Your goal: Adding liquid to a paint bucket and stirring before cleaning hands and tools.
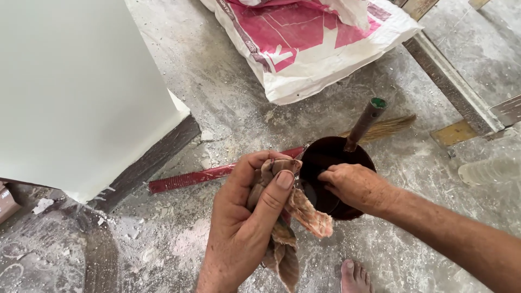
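Head view: left hand (244, 217) raised in the foreground, fingers (274, 190) clenched around a stained, striped rag (287, 239), loose ends hanging below the palm and toward the right. Right hand (355, 187) reaching into a dark round container (325, 157) of dark liquid, fingertips curled over its rim; whether grasping anything inside, cannot tell. A stick with a green tip (366, 122) standing tilted in the container. Behind it on the dusty concrete floor (163, 239), a red-handled broom (217, 173) lying flat. Farther back, a white and pink sack (304, 43). At left, a white panel (76, 92). Bare toes (354, 276) at the bottom edge.
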